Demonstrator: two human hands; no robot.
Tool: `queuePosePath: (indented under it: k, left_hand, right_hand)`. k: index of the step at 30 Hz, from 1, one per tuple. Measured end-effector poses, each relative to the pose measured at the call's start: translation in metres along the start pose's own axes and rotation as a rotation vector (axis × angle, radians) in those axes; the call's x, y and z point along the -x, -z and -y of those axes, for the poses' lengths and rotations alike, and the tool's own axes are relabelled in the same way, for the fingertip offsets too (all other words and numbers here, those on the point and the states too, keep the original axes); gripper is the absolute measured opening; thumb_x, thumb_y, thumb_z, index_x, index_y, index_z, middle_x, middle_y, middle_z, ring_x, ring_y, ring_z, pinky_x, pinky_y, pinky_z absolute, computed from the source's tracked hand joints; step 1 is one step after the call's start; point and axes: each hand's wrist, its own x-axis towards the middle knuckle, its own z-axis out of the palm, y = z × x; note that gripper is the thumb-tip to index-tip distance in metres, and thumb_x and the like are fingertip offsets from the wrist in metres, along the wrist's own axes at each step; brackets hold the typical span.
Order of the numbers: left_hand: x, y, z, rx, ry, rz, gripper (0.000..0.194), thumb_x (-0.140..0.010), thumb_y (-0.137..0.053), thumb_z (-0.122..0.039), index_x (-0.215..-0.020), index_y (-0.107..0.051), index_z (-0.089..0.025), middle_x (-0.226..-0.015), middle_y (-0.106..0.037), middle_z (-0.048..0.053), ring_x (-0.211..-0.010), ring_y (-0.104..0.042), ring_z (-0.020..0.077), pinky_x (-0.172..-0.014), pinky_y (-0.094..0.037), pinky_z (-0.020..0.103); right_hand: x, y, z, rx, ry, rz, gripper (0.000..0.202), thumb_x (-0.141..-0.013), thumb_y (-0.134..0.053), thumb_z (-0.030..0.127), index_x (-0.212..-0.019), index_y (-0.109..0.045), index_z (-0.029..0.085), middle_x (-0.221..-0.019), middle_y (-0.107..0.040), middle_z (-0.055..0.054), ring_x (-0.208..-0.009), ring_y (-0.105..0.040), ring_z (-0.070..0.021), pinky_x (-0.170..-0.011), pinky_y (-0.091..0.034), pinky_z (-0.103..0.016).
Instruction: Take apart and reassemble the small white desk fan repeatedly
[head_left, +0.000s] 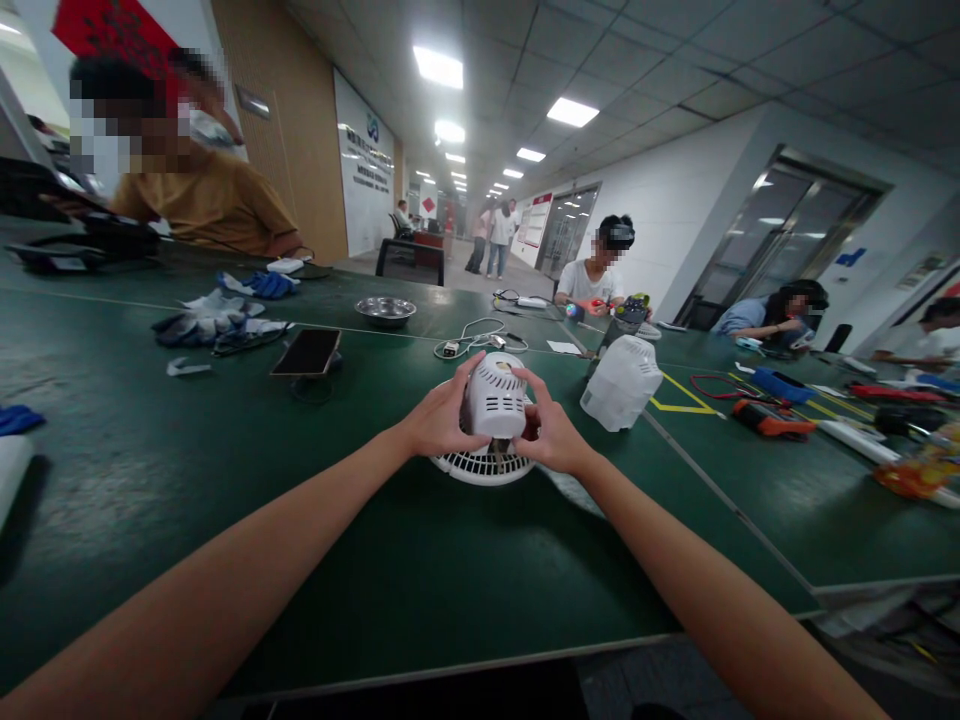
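Housing (498,408) is what I'm grasping, left hand (442,412) on one side and right hand (556,432) on the other, above the grille (487,478), in from the near edge of the worktop (405,590). If my grip were uneven, I think it could tip, since its sides are rounded and look slick. Pressing down hard might bend the grille's thin ribs, and a fingertip could get pinched underneath (whether the two parts are joined, I can't tell). A careless right elbow might knock the bag (621,385), just beyond my right hand.

The housing looks like smooth white plastic, a stubby drum with slots in its side. The grille is round, white and openly ribbed; the bag is cloudy, creased and boxy.
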Motion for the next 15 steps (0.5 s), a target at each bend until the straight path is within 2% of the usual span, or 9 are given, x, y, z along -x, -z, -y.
queuePosePath:
  k: [4, 7, 11, 15]
  left_hand:
    - [0.0, 0.0, -0.001, -0.014, 0.006, 0.007, 0.115, -0.069, -0.073, -0.049, -0.155, 0.0, -0.024, -0.138, -0.051, 0.019, -0.11, -0.061, 0.0379, -0.095, -0.045, 0.051]
    - [0.0, -0.003, 0.005, -0.027, 0.006, -0.001, 0.116, -0.069, -0.072, -0.052, -0.155, 0.0, -0.024, -0.139, -0.051, 0.02, -0.11, -0.061, 0.0392, -0.095, -0.045, 0.052]
    - [-0.002, -0.008, 0.021, -0.051, -0.016, -0.004, 0.124, -0.064, -0.074, -0.058, -0.156, 0.002, -0.022, -0.15, -0.038, 0.022, -0.123, -0.052, 0.0438, -0.1, -0.04, 0.056]
    - [-0.001, -0.01, 0.031, -0.044, -0.008, 0.023, 0.128, -0.064, -0.074, -0.061, -0.156, 0.004, -0.021, -0.155, -0.029, 0.022, -0.13, -0.045, 0.0445, -0.105, -0.036, 0.057]
  right_hand:
    - [0.0, 0.0, 0.0, 0.052, -0.005, 0.0, 0.093, -0.066, -0.071, 0.014, -0.147, -0.03, 0.032, -0.068, -0.063, 0.005, -0.053, -0.053, -0.0124, -0.051, -0.044, -0.023]
    - [-0.001, 0.0, 0.001, 0.075, -0.008, 0.013, 0.093, -0.066, -0.071, 0.014, -0.147, -0.028, 0.031, -0.069, -0.062, 0.005, -0.053, -0.053, -0.0128, -0.052, -0.044, -0.024]
    - [-0.003, 0.003, 0.001, 0.184, -0.002, 0.058, 0.093, -0.067, -0.07, 0.014, -0.146, -0.024, 0.029, -0.069, -0.059, 0.007, -0.053, -0.053, -0.0123, -0.054, -0.044, -0.024]
    - [-0.003, 0.005, 0.002, 0.281, -0.005, 0.12, 0.096, -0.07, -0.071, 0.019, -0.148, -0.016, 0.027, -0.075, -0.061, 0.004, -0.058, -0.058, -0.0147, -0.061, -0.048, -0.028]
